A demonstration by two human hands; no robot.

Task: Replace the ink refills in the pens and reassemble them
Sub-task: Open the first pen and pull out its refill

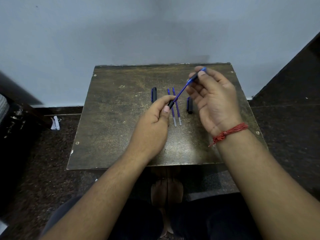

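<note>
Two bare forearms enter from the lower corners of the frame and converge over the middle of a dark, worn worktop point(112, 129). The left hand point(152, 125), knuckles up, pinches the black grip section point(171, 104) between thumb and forefinger at frame centre. The right hand point(214, 101), palm turned toward the camera with a red thread point(228, 133) around the wrist, grips the blue pen barrel point(196, 77) at its upper end, fingers curled around it. Between the two hands runs a thin blue ink refill point(181, 92), slanting from lower left to upper right above the worktop; whether it is seated in the barrel is unclear owing to blur. Behind the hands, flat on the worktop, lie two spare refills point(176, 116) side by side, flanked by a left cap point(154, 94) and a right cap point(189, 105). A pale wall point(121, 32) fills the upper frame.
</note>
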